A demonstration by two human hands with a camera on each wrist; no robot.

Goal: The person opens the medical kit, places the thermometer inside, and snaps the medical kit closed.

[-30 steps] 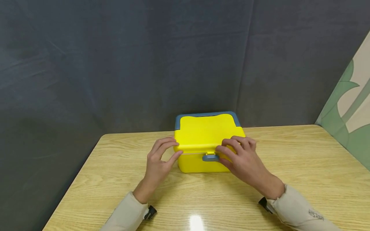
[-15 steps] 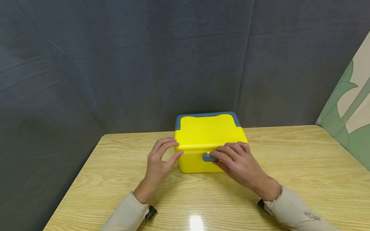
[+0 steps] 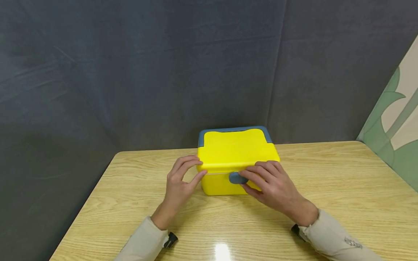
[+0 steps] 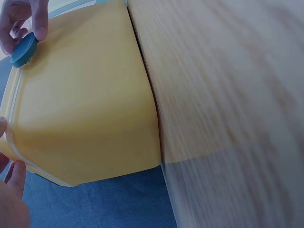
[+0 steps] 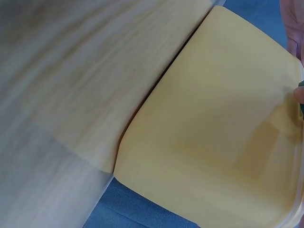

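Note:
A yellow plastic box [image 3: 223, 185] with a blue-edged lid [image 3: 235, 146] stands at the back of the wooden table, lid lowered, a pale seam running below it. My left hand [image 3: 179, 183] holds the lid's left front corner, fingers at its side and thumb at the seam. At the front, my right hand [image 3: 274, 186] pinches the blue oval latch [image 3: 237, 178] between thumb and index finger; its other fingers lie along the lid's front edge. In the left wrist view the latch [image 4: 23, 50] sticks out from the box front. The right wrist view shows only its edge.
The wooden table [image 3: 202, 228] extends in front of the box and to both sides. A dark grey curtain [image 3: 196, 72] hangs directly behind. On the right stands a panel with green leaf shapes [image 3: 385, 119].
My right hand has shifted left and slightly down, from beside the latch onto it. The latch has tilted, so more of its face shows. My left hand has stayed put.

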